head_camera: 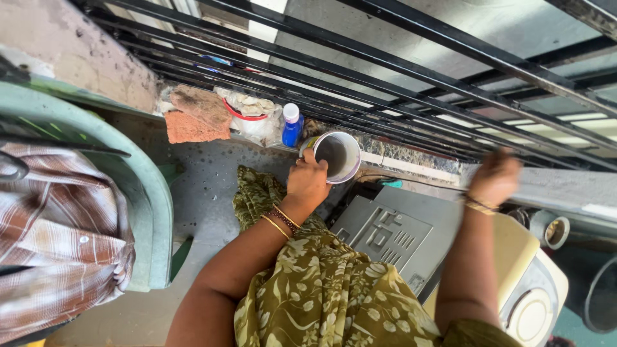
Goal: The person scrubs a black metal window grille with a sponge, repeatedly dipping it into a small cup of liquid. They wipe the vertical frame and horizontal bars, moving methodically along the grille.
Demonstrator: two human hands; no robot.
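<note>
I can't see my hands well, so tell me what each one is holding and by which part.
Your left hand grips a white cup by its rim and side. Your right hand is blurred, apparently holding nothing.

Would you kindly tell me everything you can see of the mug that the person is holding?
The mug is a round container with a pale rim and a multicoloured outer wall, plastic by the look of it. Its inside looks grey and shadowed, with no contents that can be made out. It is tipped so that the mouth faces the camera. The left hand grips it at the near side of the rim. It is held beside the ledge under the black railing, just right of a small blue bottle with a white cap.
</note>
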